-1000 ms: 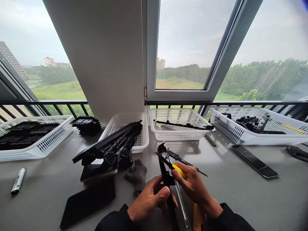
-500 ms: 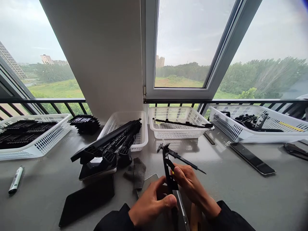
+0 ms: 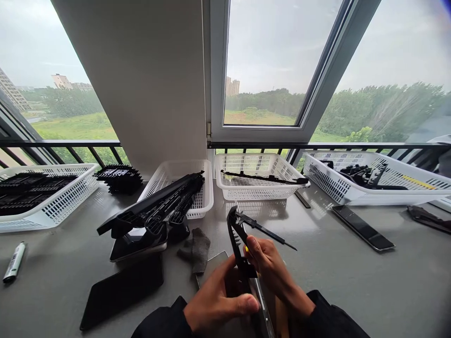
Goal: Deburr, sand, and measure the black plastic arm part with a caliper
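Left hand: the person's left hand [image 3: 220, 298] clasps a long, narrow black plastic part [image 3: 243, 266], thumb laid across the front and fingers curled behind.
Right hand: the right hand [image 3: 269, 265] pinches a knife with a yellow handle and black blade [image 3: 247, 250]; most of the handle is hidden in the grip.
Black part: raised above the table, tilted, its hooked upper end pointing away from the person; small teeth show along its inner edge.
Blade: lies close to the part's upper end; whether it touches cannot be told.
Metal strip: a long silver metal strip [image 3: 263, 303] runs beside the part, between the hands.
Beyond the hands: a slim black caliper-like tool [image 3: 264, 228] lies on the smooth grey table [image 3: 352, 291].
Beside the left hand: a crumpled grey cloth [image 3: 200, 249], with a flat black slab [image 3: 123, 291] farther left.
Back row: four white perforated plastic baskets [image 3: 253, 193] holding black parts; long pieces lean out of the second from the left.
Right side: a glossy black rectangular slab [image 3: 362, 227] lies before the rightmost basket.
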Demonstrator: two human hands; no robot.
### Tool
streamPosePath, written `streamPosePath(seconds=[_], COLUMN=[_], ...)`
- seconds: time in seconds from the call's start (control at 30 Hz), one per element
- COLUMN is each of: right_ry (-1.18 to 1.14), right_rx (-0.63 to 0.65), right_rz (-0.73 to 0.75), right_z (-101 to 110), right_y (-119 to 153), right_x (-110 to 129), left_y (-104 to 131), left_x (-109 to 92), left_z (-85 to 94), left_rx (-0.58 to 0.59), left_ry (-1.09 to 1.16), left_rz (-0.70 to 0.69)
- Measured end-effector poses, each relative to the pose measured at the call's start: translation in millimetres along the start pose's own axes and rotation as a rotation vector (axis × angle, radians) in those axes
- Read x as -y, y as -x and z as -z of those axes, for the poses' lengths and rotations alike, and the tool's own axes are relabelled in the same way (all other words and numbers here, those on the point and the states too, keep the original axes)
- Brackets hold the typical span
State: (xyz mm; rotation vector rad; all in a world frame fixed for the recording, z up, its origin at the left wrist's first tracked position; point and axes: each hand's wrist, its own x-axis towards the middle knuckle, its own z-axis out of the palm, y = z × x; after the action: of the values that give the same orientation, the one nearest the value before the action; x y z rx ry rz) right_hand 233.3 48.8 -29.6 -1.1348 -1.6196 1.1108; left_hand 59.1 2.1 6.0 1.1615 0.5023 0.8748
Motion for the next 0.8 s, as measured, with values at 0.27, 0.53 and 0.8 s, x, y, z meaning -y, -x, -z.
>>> streamPosePath(seconds=[0.27, 0.53, 0.8], right_ry=[-0.018, 0.099, 0.226], right_rx=[-0.043, -0.002, 0.005], right_rz=[0.071, 0.169, 0.175], right_z=[1, 2, 2], right_y=[4, 6, 6], right_x=[2, 0, 1], left_y=[1, 0, 1], left_x=[-3, 2, 8], left_z=[-1.4, 1.4, 7.0], left_rx=[0.003, -0.032, -0.025], left_ry=[0.013, 0.060, 0.019], left_rz=[0.020, 0.056, 0.009])
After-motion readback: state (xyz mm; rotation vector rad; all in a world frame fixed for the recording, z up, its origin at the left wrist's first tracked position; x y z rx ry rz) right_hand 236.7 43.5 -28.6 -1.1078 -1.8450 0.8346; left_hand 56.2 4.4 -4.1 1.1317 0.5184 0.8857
